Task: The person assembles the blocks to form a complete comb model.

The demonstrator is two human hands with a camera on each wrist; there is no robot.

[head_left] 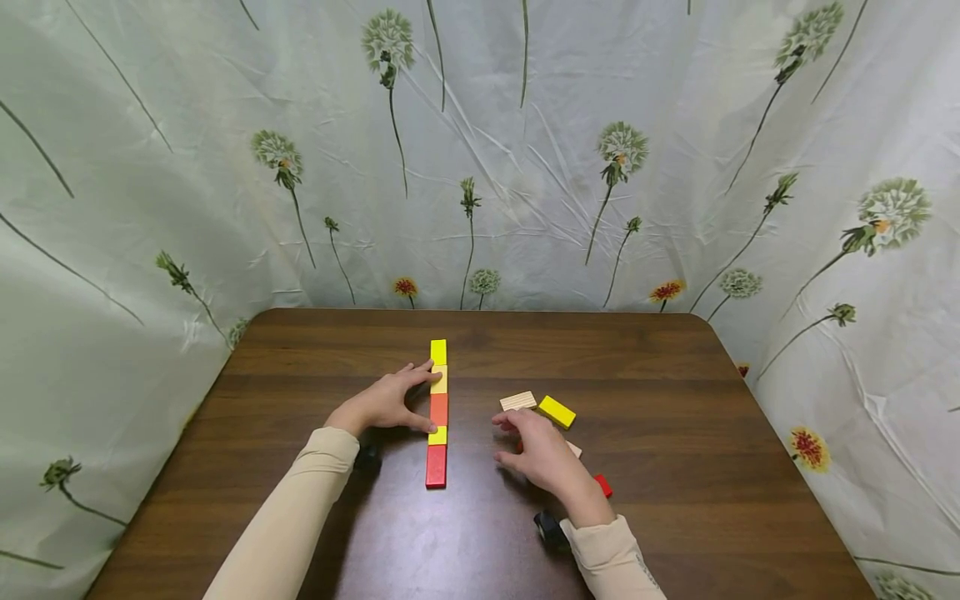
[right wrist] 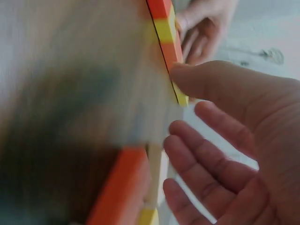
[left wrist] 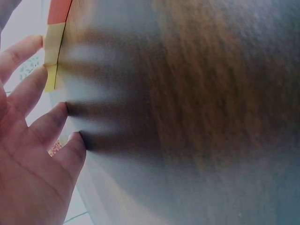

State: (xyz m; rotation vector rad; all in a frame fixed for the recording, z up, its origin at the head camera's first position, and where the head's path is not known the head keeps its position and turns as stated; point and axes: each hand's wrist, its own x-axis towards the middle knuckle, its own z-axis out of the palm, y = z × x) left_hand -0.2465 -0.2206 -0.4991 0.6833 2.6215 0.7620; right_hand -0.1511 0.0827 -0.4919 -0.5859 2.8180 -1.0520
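Observation:
A straight row of blocks runs away from me in the head view: a red block (head_left: 436,468) nearest, then a yellow block (head_left: 441,437), an orange block (head_left: 439,408), a pale wooden block (head_left: 442,384) and another yellow block (head_left: 438,350) at the far end. My left hand (head_left: 386,402) spreads along the row's left side, thumb tip at the nearer yellow block and fingertips at the pale one. To the right, my right hand (head_left: 546,454) hovers with loosely bent fingers over several loose blocks, holding nothing. It partly hides a red block (right wrist: 123,187).
Around my right hand lie a striped wooden block (head_left: 518,401), a loose yellow block (head_left: 557,412), a pale block (head_left: 574,449) and a small red block (head_left: 603,485). The brown wooden table (head_left: 337,342) meets a flowered curtain (head_left: 525,167) at the back.

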